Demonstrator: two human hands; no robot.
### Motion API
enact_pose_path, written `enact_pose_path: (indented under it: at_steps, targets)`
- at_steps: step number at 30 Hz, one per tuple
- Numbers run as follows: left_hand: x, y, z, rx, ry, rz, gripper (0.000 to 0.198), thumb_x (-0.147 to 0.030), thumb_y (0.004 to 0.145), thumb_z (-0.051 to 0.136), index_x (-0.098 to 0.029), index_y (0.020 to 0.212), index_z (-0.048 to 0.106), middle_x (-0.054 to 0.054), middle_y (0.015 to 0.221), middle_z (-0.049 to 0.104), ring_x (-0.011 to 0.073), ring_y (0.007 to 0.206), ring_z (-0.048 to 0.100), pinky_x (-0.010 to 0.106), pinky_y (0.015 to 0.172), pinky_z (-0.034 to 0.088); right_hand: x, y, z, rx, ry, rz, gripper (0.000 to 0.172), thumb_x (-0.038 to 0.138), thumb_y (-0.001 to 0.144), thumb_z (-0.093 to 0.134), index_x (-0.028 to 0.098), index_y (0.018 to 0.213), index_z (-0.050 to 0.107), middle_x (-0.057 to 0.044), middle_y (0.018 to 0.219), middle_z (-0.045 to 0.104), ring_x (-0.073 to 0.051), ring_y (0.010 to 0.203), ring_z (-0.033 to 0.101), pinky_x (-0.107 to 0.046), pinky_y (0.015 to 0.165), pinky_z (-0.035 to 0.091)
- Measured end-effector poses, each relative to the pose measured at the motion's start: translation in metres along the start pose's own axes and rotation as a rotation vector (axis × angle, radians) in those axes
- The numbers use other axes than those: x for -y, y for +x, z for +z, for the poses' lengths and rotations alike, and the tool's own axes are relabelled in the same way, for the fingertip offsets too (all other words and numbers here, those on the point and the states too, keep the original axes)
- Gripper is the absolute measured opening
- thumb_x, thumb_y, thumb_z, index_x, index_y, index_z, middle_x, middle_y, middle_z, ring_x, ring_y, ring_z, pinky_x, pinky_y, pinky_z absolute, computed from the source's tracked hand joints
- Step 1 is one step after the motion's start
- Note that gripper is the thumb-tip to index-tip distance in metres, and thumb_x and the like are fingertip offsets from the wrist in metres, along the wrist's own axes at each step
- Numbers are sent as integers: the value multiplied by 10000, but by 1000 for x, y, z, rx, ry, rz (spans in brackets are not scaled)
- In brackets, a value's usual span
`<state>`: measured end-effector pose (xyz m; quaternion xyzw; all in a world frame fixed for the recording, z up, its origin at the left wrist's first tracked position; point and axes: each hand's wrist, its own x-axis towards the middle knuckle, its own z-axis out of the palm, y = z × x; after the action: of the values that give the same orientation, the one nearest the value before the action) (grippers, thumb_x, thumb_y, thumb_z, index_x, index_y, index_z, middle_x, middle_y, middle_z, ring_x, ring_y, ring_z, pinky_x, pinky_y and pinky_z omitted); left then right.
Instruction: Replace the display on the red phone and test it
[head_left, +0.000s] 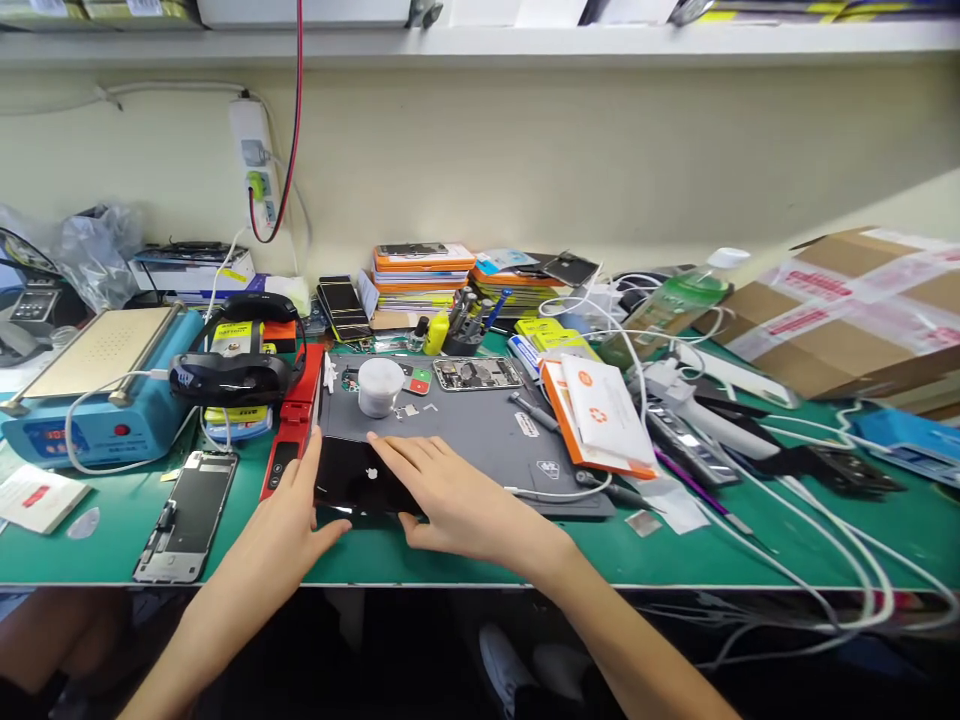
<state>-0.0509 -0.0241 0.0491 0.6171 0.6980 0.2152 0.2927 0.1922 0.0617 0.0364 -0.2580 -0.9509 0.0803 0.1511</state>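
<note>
A black phone (346, 478) with a pale logo lies back up on the near left corner of a grey work mat (480, 430). My left hand (281, 535) grips the phone's left edge, thumb and fingers closed on it. My right hand (442, 490) lies on the phone's right part, fingers stretched out and pressed flat on it. A white round tub (380, 386) stands on the mat just behind the phone. An opened phone body (477, 373) lies further back on the mat.
A red phone frame (294, 420) lies left of the mat, a separate screen panel (189, 515) near the front edge. A blue heating plate (90, 385) stands far left. Orange and white packets (600, 415), white cables (787, 520) and cardboard boxes (847, 310) fill the right.
</note>
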Motion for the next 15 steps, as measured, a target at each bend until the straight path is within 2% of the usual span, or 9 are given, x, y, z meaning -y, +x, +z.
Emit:
enact_pose_path:
  at_steps: [2, 5, 11, 13, 15]
  targets:
    - [-4, 4, 0, -56, 45, 45, 970, -428, 914, 708, -246, 1770, 292, 143, 1207, 683, 309, 881, 686, 397, 757, 524, -4, 0, -3, -17, -12, -16, 949, 76, 806, 612, 60, 1709, 321, -268, 1577, 595, -415, 1431, 608, -608, 1141, 568]
    - [-11, 12, 3, -140, -62, 103, 899, -502, 921, 741, -299, 1729, 401, 146, 1296, 708, 358, 1013, 695, 435, 867, 547, -9, -2, -15, -83, -67, -40, 948, 64, 820, 602, 78, 1718, 300, -268, 1590, 591, -423, 1445, 604, -626, 1136, 573]
    - [-34, 21, 4, -235, -329, 168, 839, -443, 896, 837, -356, 1665, 511, 100, 1400, 712, 299, 968, 711, 464, 1030, 545, -13, -7, -58, -162, -229, -71, 935, 46, 858, 588, 93, 1730, 255, -257, 1560, 613, -429, 1409, 628, -631, 1115, 583]
    - [-37, 22, 7, -255, -380, 186, 819, -403, 903, 831, -375, 1657, 513, 87, 1408, 711, 284, 960, 716, 461, 1030, 554, -13, -8, -63, -157, -268, -67, 918, 40, 874, 583, 103, 1731, 261, -258, 1568, 604, -437, 1425, 614, -651, 1134, 563]
    - [-32, 21, 12, -237, -379, 186, 811, -383, 920, 806, -378, 1667, 493, 85, 1409, 713, 277, 942, 720, 468, 1018, 568, -12, -9, -57, -118, -276, -58, 887, 36, 876, 592, 69, 1713, 298, -276, 1576, 589, -450, 1431, 607, -649, 1142, 561]
